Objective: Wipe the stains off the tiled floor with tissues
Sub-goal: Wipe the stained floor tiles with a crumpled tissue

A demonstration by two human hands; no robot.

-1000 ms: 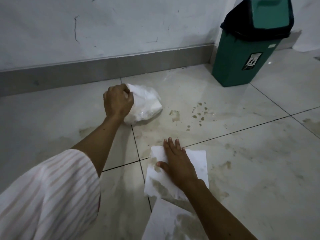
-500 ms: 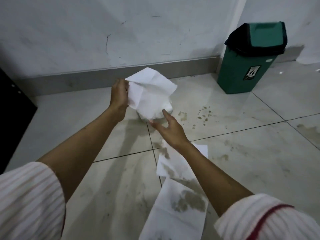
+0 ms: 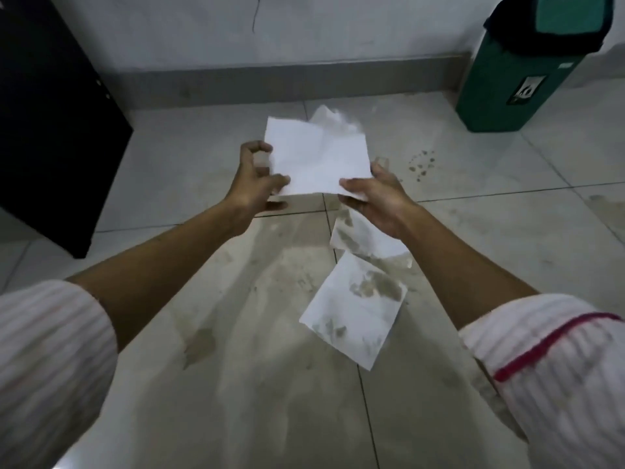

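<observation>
I hold a clean white tissue [image 3: 316, 157] spread in the air above the tiled floor [image 3: 189, 157]. My left hand [image 3: 253, 184] pinches its lower left corner with curled fingers. My right hand [image 3: 378, 198] grips its lower right edge between thumb and fingers. Two used tissues lie on the floor below my right hand: a small soiled tissue [image 3: 355, 236] and a larger soiled tissue [image 3: 355, 306] with brown patches. Brown spots [image 3: 421, 164] dot the tile to the right of the held tissue. Smeared stains [image 3: 199, 343] cover the near tiles.
A green bin [image 3: 517, 79] with a black liner and swing lid stands at the back right by the wall. A black panel [image 3: 50, 123] leans at the left. A grey skirting board [image 3: 270, 79] runs along the white wall.
Both hands have lifted the white tissue off the floor and spread it flat between them. My right hand left the soiled tissue and took the clean one's right edge. The view tilted down.
</observation>
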